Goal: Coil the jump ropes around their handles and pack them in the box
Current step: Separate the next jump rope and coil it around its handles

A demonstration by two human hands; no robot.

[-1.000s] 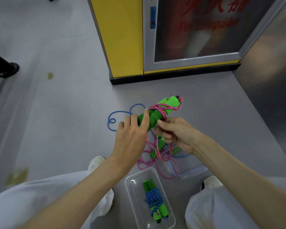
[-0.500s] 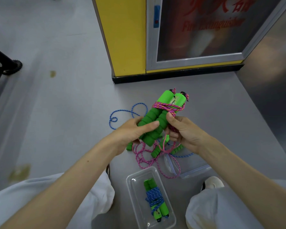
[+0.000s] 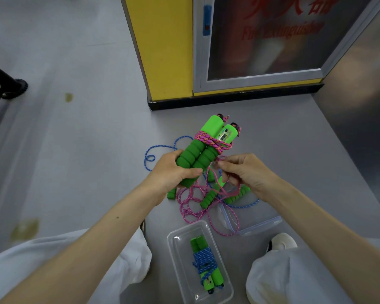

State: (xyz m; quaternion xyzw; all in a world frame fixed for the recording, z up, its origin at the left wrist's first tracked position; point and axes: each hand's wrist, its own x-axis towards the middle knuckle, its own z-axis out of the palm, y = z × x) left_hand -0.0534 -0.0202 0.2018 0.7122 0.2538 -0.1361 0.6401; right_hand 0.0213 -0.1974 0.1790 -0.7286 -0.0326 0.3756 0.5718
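You're pulling your right hand (image 3: pixel 244 172) clear of the green handles (image 3: pixel 194 155), pinching the pink rope (image 3: pixel 209 140); your left hand (image 3: pixel 172 173) is gripping them, hiding their near ends.

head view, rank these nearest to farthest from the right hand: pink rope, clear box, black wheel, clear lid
1. pink rope, pinched in the right hand
2. clear lid, on the floor just below that hand
3. clear box, between the person's knees
4. black wheel, far left
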